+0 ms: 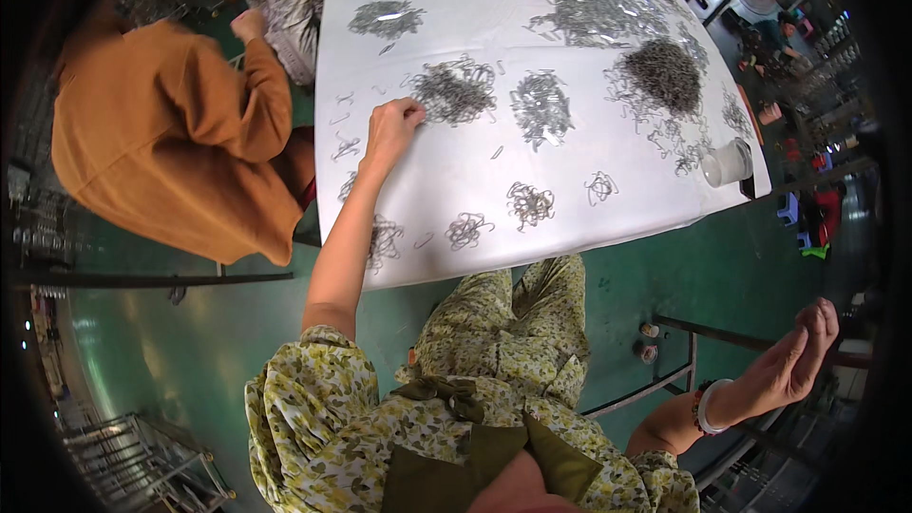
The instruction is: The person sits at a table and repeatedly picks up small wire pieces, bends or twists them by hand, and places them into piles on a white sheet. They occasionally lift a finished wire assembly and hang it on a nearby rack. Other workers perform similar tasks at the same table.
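My left hand [391, 131] reaches over the white table, its fingers closed in a pinch at the left edge of a pile of thin, bent metal hooks [452, 93]. What the fingertips hold, if anything, is too small to make out. Right of that pile lies a heap of small, shiny metal pieces [541, 107]. Along the near edge sit small clusters of hooks [530, 205]. Off the table at the lower right, my right hand [787, 366] is raised with its fingers stretched upward, and nothing shows in it.
A big dark pile of hooks [662, 76] and a wide spread of shiny pieces [598, 2] cover the far right. A translucent cup [727, 163] stands near the right corner. Someone in an orange top [180, 133] sits at the left edge. Metal frame bars [646, 389] stand by my right arm.
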A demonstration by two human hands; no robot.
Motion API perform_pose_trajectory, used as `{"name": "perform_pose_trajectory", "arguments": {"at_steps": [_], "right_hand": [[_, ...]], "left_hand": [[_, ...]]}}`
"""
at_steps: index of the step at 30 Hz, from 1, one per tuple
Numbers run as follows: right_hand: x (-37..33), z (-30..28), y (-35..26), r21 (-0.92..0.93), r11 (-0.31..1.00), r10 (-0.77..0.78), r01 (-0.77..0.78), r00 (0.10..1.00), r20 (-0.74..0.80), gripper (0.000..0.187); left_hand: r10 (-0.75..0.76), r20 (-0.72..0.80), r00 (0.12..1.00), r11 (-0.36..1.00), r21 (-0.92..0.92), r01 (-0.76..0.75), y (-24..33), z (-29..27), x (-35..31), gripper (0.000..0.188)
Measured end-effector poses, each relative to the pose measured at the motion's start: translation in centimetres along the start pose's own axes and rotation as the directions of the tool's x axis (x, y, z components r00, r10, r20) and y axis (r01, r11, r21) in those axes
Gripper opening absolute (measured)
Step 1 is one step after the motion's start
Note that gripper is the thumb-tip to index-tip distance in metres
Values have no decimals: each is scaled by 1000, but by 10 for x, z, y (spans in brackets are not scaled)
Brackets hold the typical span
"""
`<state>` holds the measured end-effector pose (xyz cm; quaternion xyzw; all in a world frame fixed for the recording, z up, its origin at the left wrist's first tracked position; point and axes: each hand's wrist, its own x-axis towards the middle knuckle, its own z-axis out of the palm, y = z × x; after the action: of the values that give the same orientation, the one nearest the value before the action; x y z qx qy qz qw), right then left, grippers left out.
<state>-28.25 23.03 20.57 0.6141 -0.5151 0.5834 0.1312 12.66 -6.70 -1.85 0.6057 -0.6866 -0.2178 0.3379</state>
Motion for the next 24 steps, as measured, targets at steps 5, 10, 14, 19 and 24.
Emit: {"name": "perform_pose_trajectory", "arguments": {"at_steps": [5,10,14,19,24], "right_hand": [[8,25,12,-87,975,199,-203,979,-51,13],[-7,67,66,-72,956,292,-284,948,130,17],[-33,137,147,-66,877,455,-477,776,436,14],[-91,293,204,-175,963,269,-205,724,635,25],[-117,338,199,-305,946,283,-108,734,617,8]], "left_hand": [[176,73,982,923,334,-191,-34,44,17,11],[208,177,962,870,415,-265,-9,42,19,7],[151,44,988,957,244,-157,36,29,28,8],[-27,105,994,964,265,-2,23,23,27,8],[152,153,976,947,261,-188,34,36,13,9]]}}
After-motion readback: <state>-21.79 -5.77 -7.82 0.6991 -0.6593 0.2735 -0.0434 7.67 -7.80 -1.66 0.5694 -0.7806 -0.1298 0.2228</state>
